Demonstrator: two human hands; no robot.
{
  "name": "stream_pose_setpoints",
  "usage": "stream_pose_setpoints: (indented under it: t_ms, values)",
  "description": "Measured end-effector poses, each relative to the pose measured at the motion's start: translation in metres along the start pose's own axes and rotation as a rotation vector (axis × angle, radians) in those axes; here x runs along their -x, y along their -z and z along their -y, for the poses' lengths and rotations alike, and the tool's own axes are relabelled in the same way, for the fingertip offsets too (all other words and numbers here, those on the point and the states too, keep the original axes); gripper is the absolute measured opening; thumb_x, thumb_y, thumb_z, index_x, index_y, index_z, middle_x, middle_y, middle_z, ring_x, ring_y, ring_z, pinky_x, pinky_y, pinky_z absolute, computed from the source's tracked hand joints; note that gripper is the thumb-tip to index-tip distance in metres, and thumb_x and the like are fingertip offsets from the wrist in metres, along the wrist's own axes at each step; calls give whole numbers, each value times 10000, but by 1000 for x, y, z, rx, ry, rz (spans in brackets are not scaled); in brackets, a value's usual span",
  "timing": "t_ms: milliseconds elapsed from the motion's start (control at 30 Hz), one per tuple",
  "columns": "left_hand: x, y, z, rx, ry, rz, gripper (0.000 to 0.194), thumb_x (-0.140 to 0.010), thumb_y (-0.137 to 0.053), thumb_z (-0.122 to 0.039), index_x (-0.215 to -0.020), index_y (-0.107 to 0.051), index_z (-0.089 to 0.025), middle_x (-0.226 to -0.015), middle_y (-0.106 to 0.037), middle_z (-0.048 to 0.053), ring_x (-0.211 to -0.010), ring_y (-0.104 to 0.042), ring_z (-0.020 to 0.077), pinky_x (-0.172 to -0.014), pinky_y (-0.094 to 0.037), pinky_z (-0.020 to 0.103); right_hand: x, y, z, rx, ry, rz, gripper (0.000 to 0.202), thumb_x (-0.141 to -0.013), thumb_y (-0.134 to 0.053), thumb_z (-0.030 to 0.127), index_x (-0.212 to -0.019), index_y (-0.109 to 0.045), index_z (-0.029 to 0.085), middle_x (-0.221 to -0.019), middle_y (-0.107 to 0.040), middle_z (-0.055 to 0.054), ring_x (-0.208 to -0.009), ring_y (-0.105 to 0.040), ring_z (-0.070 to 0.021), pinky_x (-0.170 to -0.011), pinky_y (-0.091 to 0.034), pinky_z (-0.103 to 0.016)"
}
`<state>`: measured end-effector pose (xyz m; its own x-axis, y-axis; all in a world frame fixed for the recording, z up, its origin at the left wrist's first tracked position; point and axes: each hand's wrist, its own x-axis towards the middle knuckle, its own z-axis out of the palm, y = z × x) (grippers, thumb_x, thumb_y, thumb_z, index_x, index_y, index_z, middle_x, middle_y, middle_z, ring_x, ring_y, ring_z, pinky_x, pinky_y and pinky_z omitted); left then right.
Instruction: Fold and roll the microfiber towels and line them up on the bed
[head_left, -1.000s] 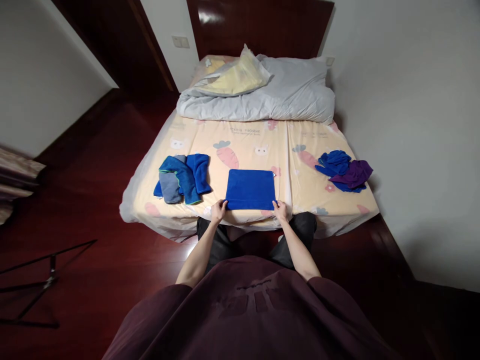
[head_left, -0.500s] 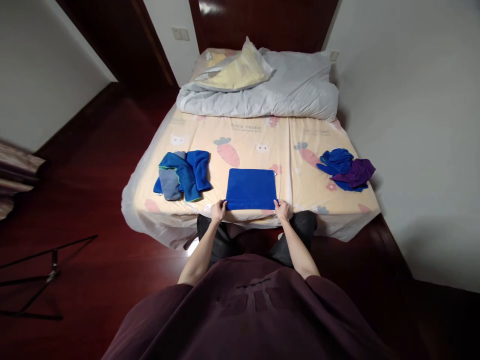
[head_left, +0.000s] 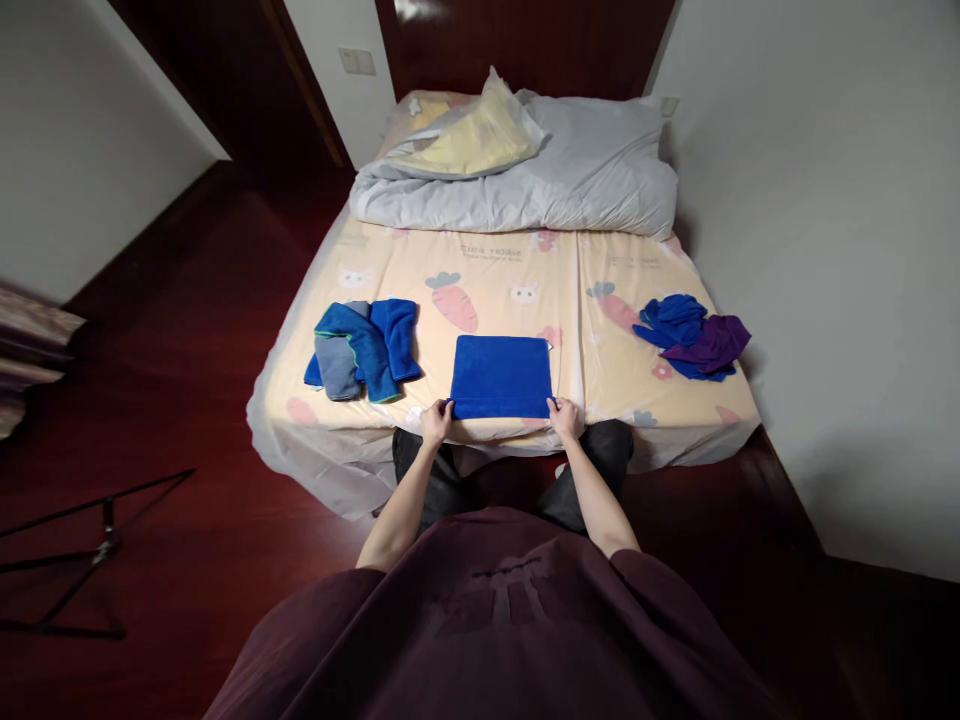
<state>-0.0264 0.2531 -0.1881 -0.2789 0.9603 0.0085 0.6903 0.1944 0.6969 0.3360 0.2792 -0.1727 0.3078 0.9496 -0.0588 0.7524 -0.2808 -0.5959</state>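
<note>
A blue towel (head_left: pixel 501 375) lies flat on the bed in front of me, its near edge turned over in a narrow strip. My left hand (head_left: pixel 436 421) pinches its near left corner. At the near right corner, my right hand (head_left: pixel 562 416) has the same towel between thumb and fingers. A small white tag shows at its right edge. To the left rests a group of folded towels (head_left: pixel 366 350) in blue, teal and grey. Off to the right, blue cloths (head_left: pixel 673 322) and a purple cloth (head_left: pixel 709 345) lie in a crumpled heap.
The bed (head_left: pixel 495 285) has a carrot-patterned sheet under a thin translucent cover. A grey quilt (head_left: pixel 600 165) is bunched at the headboard. Black metal stand legs (head_left: pixel 105 550) are on the floor at left, and a wall (head_left: pixel 817 250) borders the bed on the right.
Both hands keep hold of the blue towel's near corners and barely move. The view has shifted slightly, and the bed cover's left hanging edge looks lower.
</note>
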Motion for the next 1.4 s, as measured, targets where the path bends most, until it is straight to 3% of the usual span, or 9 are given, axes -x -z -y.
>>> stream_pose_setpoints:
  t_ms: [333, 533, 633, 700, 800, 900, 1000, 1167, 1400]
  values:
    - [-2, -3, 6, 17, -3, 17, 394, -1009, -496, -516, -884, -698, -201, -839, -738, 99, -766, -674, 238, -726, -445, 310, 0, 1, -1, 31, 1, 5, 291, -973, -595, 429, -907, -769, 206, -931, -788, -106, -834, -690, -222, -724, -452, -264]
    - [-4, 1, -1, -20, 21, 52, 375, -1011, -485, -498, -884, -689, -209, -857, -745, 100, -832, -704, 259, -792, -496, 334, -2, 3, 1, 38, -3, 24, 279, -969, -593, 422, -880, -753, 212, -914, -793, -106, -822, -693, -223, -732, -466, -263]
    - [-5, 6, -5, -28, 50, 82, 304, -996, -535, -455, -982, -690, -193, -899, -748, 110, -887, -717, 271, -845, -530, 358, -2, 8, 5, 41, -10, 47, 230, -961, -604, 383, -893, -745, 215, -909, -793, -101, -848, -694, -226, -765, -487, -265]
    - [-3, 11, -9, -29, -5, 55, 291, -977, -580, -402, -1142, -671, -180, -1034, -749, 134, -1010, -714, 281, -927, -545, 384, 2, 12, 8, 51, 23, 16, 198, -965, -589, 333, -981, -746, 215, -978, -791, -101, -919, -696, -230, -823, -507, -281]
    - [5, 20, -19, -76, -243, 5, 381, -991, -564, -347, -1333, -615, -187, -1358, -657, 171, -1304, -609, 294, -1118, -486, 435, 17, 19, 14, 91, 219, -86, 306, -999, -525, 285, -1224, -714, 198, -1254, -731, -140, -1165, -651, -266, -1015, -497, -372]
    - [13, 21, -31, -133, -472, 133, 403, -1024, -506, -342, -1391, -611, -210, -1534, -563, 141, -1465, -484, 283, -1236, -393, 470, 34, 21, 21, 126, 499, -16, 400, -1045, -459, 276, -1381, -663, 204, -1470, -623, -141, -1376, -544, -278, -1184, -392, -453]
    - [15, 16, -34, -198, -546, 278, 488, -1004, -524, -347, -1453, -579, -163, -1600, -505, 154, -1543, -390, 303, -1281, -330, 508, 43, 20, 23, 154, 673, 129, 439, -1059, -451, 282, -1452, -631, 208, -1563, -564, -105, -1483, -466, -257, -1252, -321, -460]
    - [12, 6, -20, -307, -499, 376, 688, -894, -549, -216, -1561, -454, -76, -1655, -412, 199, -1582, -318, 328, -1300, -277, 512, 39, 17, 9, 207, 655, 201, 460, -1040, -497, 276, -1482, -610, 213, -1572, -554, -106, -1495, -478, -254, -1233, -346, -479]
    - [10, 0, -16, -386, -506, 351, 739, -831, -491, -80, -1568, -442, -60, -1633, -433, 222, -1565, -352, 333, -1289, -272, 519, 29, 14, 8, 172, 573, 181, 453, -958, -640, 227, -1409, -670, 233, -1515, -612, -93, -1433, -553, -248, -1199, -404, -454]
